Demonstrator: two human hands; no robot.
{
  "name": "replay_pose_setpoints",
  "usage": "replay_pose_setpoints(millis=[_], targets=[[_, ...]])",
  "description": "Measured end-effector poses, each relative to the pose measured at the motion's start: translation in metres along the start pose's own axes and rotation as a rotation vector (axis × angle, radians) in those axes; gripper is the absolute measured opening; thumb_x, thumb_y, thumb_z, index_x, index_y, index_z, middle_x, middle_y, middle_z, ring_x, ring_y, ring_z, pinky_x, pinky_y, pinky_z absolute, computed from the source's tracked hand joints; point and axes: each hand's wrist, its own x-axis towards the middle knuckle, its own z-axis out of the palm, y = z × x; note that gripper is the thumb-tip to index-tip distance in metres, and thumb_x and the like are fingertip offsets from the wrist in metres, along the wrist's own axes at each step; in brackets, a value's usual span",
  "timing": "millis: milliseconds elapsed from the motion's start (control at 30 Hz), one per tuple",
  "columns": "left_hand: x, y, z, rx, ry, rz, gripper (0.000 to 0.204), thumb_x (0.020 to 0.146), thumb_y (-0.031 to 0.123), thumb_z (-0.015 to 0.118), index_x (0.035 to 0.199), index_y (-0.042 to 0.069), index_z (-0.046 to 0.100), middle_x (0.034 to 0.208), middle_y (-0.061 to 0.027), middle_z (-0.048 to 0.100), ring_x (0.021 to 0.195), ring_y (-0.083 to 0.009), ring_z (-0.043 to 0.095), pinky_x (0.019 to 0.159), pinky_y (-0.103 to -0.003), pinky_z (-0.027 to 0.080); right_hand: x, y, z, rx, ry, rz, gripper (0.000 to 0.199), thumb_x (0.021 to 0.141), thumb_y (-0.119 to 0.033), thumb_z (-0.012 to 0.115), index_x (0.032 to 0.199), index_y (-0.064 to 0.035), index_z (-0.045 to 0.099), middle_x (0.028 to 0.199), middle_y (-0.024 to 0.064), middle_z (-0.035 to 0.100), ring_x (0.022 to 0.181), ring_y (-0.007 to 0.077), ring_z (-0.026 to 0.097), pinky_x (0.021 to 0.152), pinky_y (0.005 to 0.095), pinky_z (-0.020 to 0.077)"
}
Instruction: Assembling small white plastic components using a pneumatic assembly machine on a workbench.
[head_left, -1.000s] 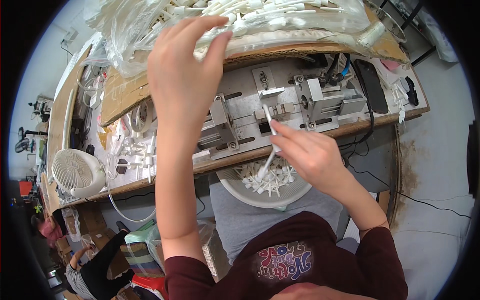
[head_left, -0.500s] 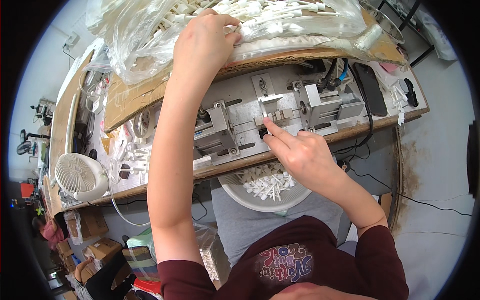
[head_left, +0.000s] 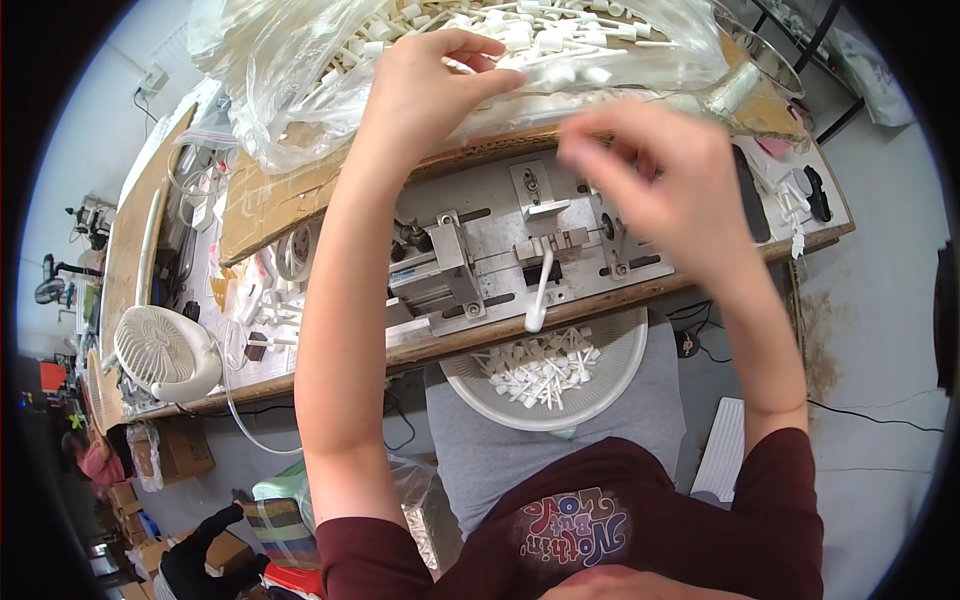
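Observation:
My left hand [head_left: 435, 95] hovers over the near edge of a clear plastic bag [head_left: 290, 110] heaped with white stick-shaped plastic parts [head_left: 560, 30]. Its thumb and forefinger are apart, and I see nothing between them. Raised over the right side of the metal fixture [head_left: 452, 262], my right hand [head_left: 665, 175] is smeared by motion, its fingers partly curled. One white plastic stick [head_left: 541, 288] leans out from the fixture's small central block [head_left: 565, 240], its thicker end toward me, past the bench's front edge. More such sticks lie in the white basket [head_left: 632, 368] on my lap.
A cardboard sheet [head_left: 275, 200] lies under the bag. A white fan [head_left: 165, 350] stands at the bench's left end. A black phone [head_left: 750, 195] and a small black object [head_left: 818, 192] lie at the right. A person [head_left: 195, 550] is at the lower left.
My right hand has lifted off the central block and moved up and right. The white stick now tilts out toward me. My left hand has shifted slightly right, its finger and thumb spreading.

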Motion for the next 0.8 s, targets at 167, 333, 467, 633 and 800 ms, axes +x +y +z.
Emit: replay_pose_setpoints(millis=[167, 333, 467, 633, 800], targets=[[-0.021, 0.017, -0.007, -0.128, -0.061, -0.123, 0.032, 0.085, 0.026, 0.080, 0.109, 0.005, 0.077, 0.090, 0.0002, 0.065, 0.085, -0.0102, 0.068, 0.073, -0.024, 0.052, 0.084, 0.056, -0.011, -0.275, -0.007, 0.040, 0.033, 0.081, -0.022, 0.077, 0.103, 0.0022, 0.070, 0.099, 0.0194, 0.072, 0.092, 0.0311, 0.069, 0.081, 0.0359, 0.0551], [-0.052, 0.023, -0.005, -0.248, 0.018, -0.055, 0.023, 0.086, 0.008, 0.077, 0.108, 0.002, 0.075, 0.102, -0.0038, 0.062, 0.097, -0.0163, 0.071, 0.079, -0.024, 0.056, 0.121, 0.056, 0.002, -0.529, -0.419, 0.255, 0.045, 0.067, -0.029, 0.081, 0.097, 0.0029, 0.072, 0.098, 0.0249, 0.071, 0.096, 0.0374, 0.069, 0.084, 0.0417, 0.0550], [-0.067, 0.025, -0.006, -0.484, -0.060, -0.166, 0.026, 0.083, 0.003, 0.079, 0.107, -0.002, 0.072, 0.114, -0.0065, 0.062, 0.101, -0.0189, 0.070, 0.084, -0.028, 0.058, 0.121, 0.047, 0.004, -0.593, -0.599, 0.169, 0.040, 0.067, -0.025, 0.079, 0.096, 0.0026, 0.072, 0.095, 0.0259, 0.071, 0.097, 0.0380, 0.069, 0.084, 0.0445, 0.0548], [-0.094, 0.039, -0.001, -0.502, -0.045, -0.066, 0.026, 0.084, -0.002, 0.077, 0.110, -0.003, 0.072, 0.124, -0.0079, 0.060, 0.101, -0.0168, 0.068, 0.086, -0.028, 0.060, 0.108, 0.070, 0.005, -0.440, -0.383, 0.023, 0.031, 0.071, -0.017, 0.074, 0.095, 0.0018, 0.071, 0.095, 0.0245, 0.071, 0.095, 0.0391, 0.068, 0.083, 0.0453, 0.0538], [-0.149, 0.051, 0.020, -0.180, 0.017, 0.091, 0.034, 0.077, -0.003, 0.079, 0.109, 0.005, 0.076, 0.124, -0.0094, 0.063, 0.096, -0.0163, 0.069, 0.080, -0.027, 0.061, 0.075, 0.083, -0.012, -0.318, -0.115, -0.188, 0.023, 0.077, -0.009, 0.071, 0.097, 0.0014, 0.070, 0.094, 0.0210, 0.071, 0.090, 0.0374, 0.068, 0.082, 0.0430, 0.0535]])
